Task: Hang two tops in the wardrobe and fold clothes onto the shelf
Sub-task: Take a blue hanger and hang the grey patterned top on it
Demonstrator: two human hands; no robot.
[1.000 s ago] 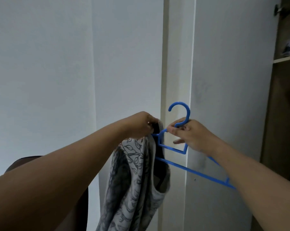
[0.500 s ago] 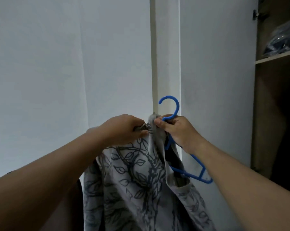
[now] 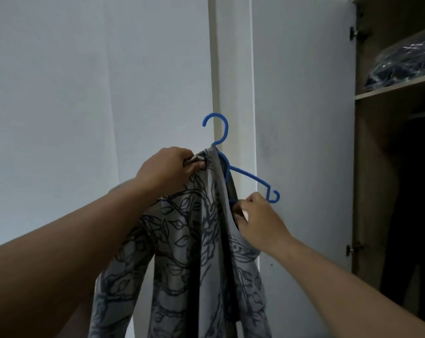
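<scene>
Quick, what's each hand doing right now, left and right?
Left hand: closed, gripping the top at its shoulder.
Right hand: closed, pinching the top's neckline just below the blue hanger.

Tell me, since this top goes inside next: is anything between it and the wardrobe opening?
Nothing visible blocks it. The patterned top on the blue hanger is held left of the open wardrobe door; the opening lies beyond that door's edge.

A grey top (image 3: 182, 252) with a dark leaf print hangs half-threaded on a blue plastic hanger (image 3: 233, 167), whose hook stands upright and whose right arm juts bare from the neckline.
</scene>
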